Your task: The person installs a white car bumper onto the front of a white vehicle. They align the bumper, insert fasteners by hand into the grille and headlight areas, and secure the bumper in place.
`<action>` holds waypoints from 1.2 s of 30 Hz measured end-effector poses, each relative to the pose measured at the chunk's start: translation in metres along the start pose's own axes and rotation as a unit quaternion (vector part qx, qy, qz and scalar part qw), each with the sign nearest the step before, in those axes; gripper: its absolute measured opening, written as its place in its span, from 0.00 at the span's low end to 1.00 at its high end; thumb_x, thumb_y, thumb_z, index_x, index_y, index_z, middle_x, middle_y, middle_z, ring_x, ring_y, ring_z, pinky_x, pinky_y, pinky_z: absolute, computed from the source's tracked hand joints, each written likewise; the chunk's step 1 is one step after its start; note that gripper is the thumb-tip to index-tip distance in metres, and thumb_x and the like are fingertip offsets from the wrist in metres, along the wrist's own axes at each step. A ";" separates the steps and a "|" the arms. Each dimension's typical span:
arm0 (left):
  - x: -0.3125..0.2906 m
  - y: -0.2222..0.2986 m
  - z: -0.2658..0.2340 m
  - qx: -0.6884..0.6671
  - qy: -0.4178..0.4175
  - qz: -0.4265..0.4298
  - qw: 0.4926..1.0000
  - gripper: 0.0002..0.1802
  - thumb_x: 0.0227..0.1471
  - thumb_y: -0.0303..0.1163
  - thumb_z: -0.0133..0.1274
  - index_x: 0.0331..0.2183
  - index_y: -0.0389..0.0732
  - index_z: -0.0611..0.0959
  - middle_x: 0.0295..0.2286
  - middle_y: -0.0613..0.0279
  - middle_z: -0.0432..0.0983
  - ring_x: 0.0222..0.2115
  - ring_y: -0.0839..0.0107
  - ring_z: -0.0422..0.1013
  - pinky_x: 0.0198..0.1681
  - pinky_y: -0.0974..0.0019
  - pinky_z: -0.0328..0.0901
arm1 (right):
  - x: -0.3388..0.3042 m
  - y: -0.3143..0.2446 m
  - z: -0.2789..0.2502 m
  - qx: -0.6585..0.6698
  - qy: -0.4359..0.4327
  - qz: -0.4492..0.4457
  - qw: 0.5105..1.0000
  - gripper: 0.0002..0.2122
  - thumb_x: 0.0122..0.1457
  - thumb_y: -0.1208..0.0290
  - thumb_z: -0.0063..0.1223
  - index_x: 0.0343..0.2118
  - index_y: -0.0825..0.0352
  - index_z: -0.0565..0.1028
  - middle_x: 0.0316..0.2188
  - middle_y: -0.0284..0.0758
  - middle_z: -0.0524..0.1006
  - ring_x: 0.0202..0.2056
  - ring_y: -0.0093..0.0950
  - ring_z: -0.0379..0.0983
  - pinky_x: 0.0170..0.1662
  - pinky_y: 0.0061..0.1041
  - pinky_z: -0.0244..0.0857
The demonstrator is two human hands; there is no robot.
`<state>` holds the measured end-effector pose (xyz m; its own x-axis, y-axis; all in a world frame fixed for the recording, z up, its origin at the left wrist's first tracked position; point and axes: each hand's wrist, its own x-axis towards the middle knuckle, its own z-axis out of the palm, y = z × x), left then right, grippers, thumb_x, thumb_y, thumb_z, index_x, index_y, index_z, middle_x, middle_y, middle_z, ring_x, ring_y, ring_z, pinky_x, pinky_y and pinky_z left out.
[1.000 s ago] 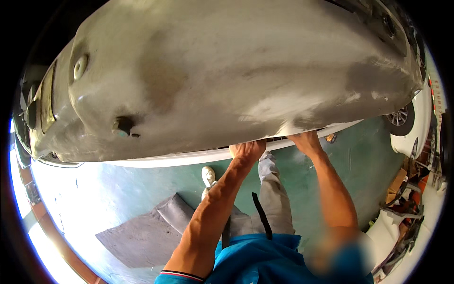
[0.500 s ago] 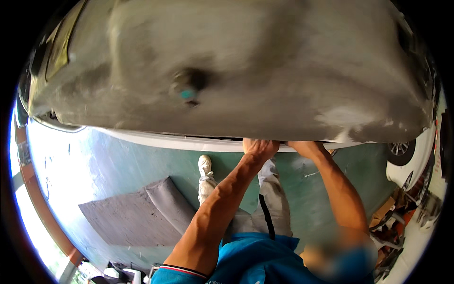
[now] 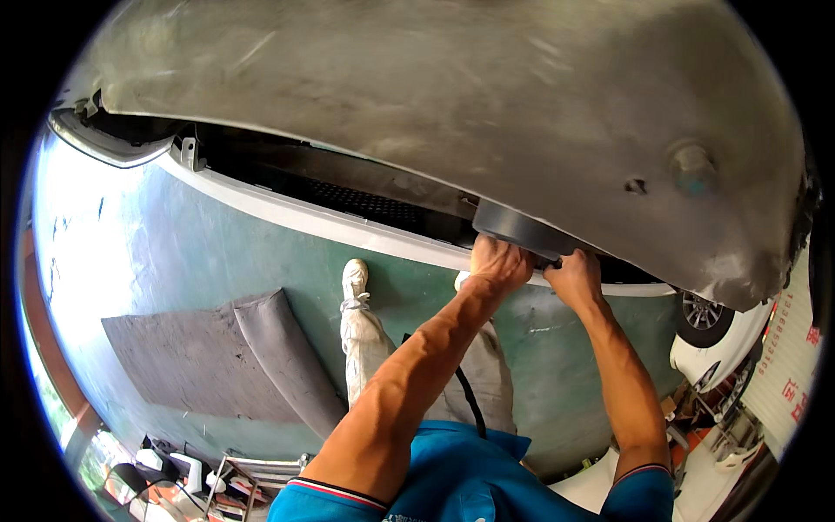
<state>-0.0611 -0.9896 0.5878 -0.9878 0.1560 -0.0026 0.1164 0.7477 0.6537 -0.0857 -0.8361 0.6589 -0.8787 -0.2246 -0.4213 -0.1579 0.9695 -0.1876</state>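
A large dull grey-brown car panel [image 3: 417, 96] spans the upper part of the view. Below its edge is a dark gap [image 3: 339, 196], bordered by a white bumper [image 3: 296, 207]. My left hand [image 3: 500, 263] is closed at the bumper's upper edge, just beneath a smooth dark grey curved piece [image 3: 517, 224]; its fingertips are hidden in the gap. Close to its right, my right hand [image 3: 576, 277] is also closed, with curled fingers at the right end of that curved piece. What either hand grips cannot be made out.
A grey mat [image 3: 200, 357], folded over at one side, lies on the green floor [image 3: 287, 261] at the left. A white car's wheel [image 3: 703, 317] stands at the right. Behind me are a metal rack [image 3: 248, 478] and assorted parts. A metal bracket [image 3: 189, 152] sticks up at the bumper's left end.
My view has shifted and tilted, so the gap between panel and bumper shows wider. The dark grey curved piece has come into sight above my hands. Both hands stay at the bumper edge.
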 end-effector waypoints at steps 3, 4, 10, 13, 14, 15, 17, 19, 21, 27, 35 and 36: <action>0.000 -0.002 0.007 0.010 0.008 -0.006 1.000 0.18 0.53 0.40 0.49 0.42 0.41 0.84 0.44 0.52 0.78 0.46 0.52 0.72 0.43 0.54 0.66 | -0.002 -0.006 -0.003 -0.012 0.045 -0.044 0.998 0.20 0.45 0.74 0.62 0.44 0.68 0.76 0.37 0.48 0.80 0.42 0.52 0.75 0.46 0.44 0.68; -0.002 -0.004 0.011 0.010 0.015 0.004 1.000 0.17 0.53 0.40 0.49 0.40 0.41 0.84 0.40 0.52 0.79 0.43 0.53 0.73 0.40 0.53 0.67 | -0.001 -0.009 -0.005 -0.016 0.057 -0.056 0.997 0.20 0.44 0.74 0.62 0.44 0.68 0.76 0.36 0.48 0.79 0.41 0.52 0.75 0.46 0.44 0.68; -0.003 -0.004 0.024 -0.050 0.053 -0.014 0.997 0.13 0.53 0.39 0.50 0.33 0.44 0.84 0.33 0.56 0.80 0.36 0.57 0.75 0.32 0.52 0.66 | 0.006 0.008 -0.006 0.004 0.048 -0.140 0.989 0.14 0.41 0.76 0.61 0.36 0.69 0.78 0.33 0.47 0.78 0.40 0.53 0.73 0.46 0.47 0.67; -0.007 -0.008 0.037 -0.077 0.020 -0.021 0.997 0.11 0.51 0.38 0.51 0.32 0.45 0.84 0.34 0.57 0.80 0.35 0.58 0.75 0.30 0.53 0.64 | 0.009 0.021 -0.002 -0.055 0.087 -0.265 0.959 0.09 0.40 0.77 0.61 0.28 0.67 0.78 0.30 0.45 0.77 0.37 0.50 0.73 0.43 0.47 0.67; -0.006 -0.007 0.037 -0.055 0.014 -0.018 0.998 0.11 0.51 0.38 0.51 0.32 0.45 0.84 0.33 0.58 0.80 0.35 0.59 0.75 0.30 0.53 0.64 | 0.010 0.022 -0.002 -0.075 0.087 -0.300 0.947 0.07 0.40 0.77 0.61 0.25 0.67 0.77 0.29 0.44 0.76 0.36 0.50 0.73 0.43 0.47 0.67; -0.006 -0.005 0.038 -0.033 0.009 -0.015 0.999 0.11 0.51 0.38 0.51 0.32 0.45 0.85 0.33 0.58 0.80 0.35 0.59 0.75 0.30 0.53 0.64 | 0.012 0.022 -0.004 -0.089 0.064 -0.321 0.941 0.05 0.40 0.77 0.60 0.24 0.66 0.76 0.27 0.42 0.76 0.36 0.48 0.73 0.42 0.47 0.67; -0.006 -0.003 0.038 -0.005 0.029 -0.015 0.999 0.11 0.51 0.37 0.51 0.32 0.46 0.85 0.33 0.58 0.80 0.36 0.59 0.75 0.30 0.54 0.63 | 0.016 0.018 -0.012 -0.117 0.016 -0.363 0.924 0.03 0.41 0.76 0.59 0.20 0.65 0.74 0.25 0.40 0.74 0.35 0.46 0.73 0.41 0.47 0.67; -0.008 -0.002 0.039 0.006 0.080 -0.019 0.997 0.11 0.50 0.37 0.51 0.32 0.46 0.85 0.33 0.59 0.80 0.36 0.60 0.75 0.29 0.54 0.63 | 0.019 0.014 -0.019 -0.144 -0.031 -0.403 0.903 0.05 0.43 0.76 0.57 0.16 0.64 0.72 0.23 0.37 0.72 0.34 0.44 0.73 0.40 0.47 0.67; -0.006 -0.001 0.036 0.017 0.086 -0.013 0.996 0.11 0.50 0.37 0.51 0.32 0.46 0.85 0.33 0.60 0.79 0.35 0.60 0.75 0.29 0.54 0.62 | 0.020 0.010 -0.027 -0.156 -0.051 -0.432 0.887 0.05 0.44 0.77 0.56 0.16 0.63 0.72 0.22 0.36 0.71 0.33 0.42 0.73 0.39 0.45 0.67; -0.004 0.001 0.032 0.009 0.016 -0.011 1.000 0.11 0.51 0.37 0.50 0.32 0.45 0.85 0.33 0.59 0.79 0.35 0.61 0.75 0.28 0.55 0.62 | 0.022 0.007 -0.032 -0.191 -0.072 -0.404 0.892 0.05 0.45 0.76 0.55 0.16 0.62 0.72 0.20 0.36 0.71 0.31 0.40 0.73 0.39 0.43 0.68; 0.001 0.000 0.024 0.004 -0.097 -0.052 0.994 0.15 0.54 0.35 0.50 0.42 0.44 0.85 0.44 0.58 0.80 0.46 0.56 0.73 0.48 0.52 0.64 | 0.029 0.018 -0.011 -0.148 -0.010 -0.402 0.903 0.02 0.45 0.73 0.57 0.24 0.62 0.78 0.24 0.39 0.75 0.31 0.41 0.74 0.37 0.43 0.68; 0.002 0.001 0.022 0.000 -0.127 -0.062 0.990 0.16 0.55 0.35 0.50 0.44 0.44 0.84 0.46 0.57 0.79 0.49 0.55 0.72 0.53 0.52 0.64 | 0.028 0.023 -0.010 -0.184 -0.038 -0.388 0.902 0.05 0.50 0.69 0.57 0.31 0.60 0.80 0.29 0.38 0.78 0.33 0.41 0.75 0.39 0.41 0.68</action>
<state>-0.0604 -0.9747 0.5719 -0.9363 0.2208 -0.2733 -0.0036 0.7717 0.6360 -0.1184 -0.8192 0.6521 -0.4079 -0.8426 -0.3517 -0.8634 0.4812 -0.1515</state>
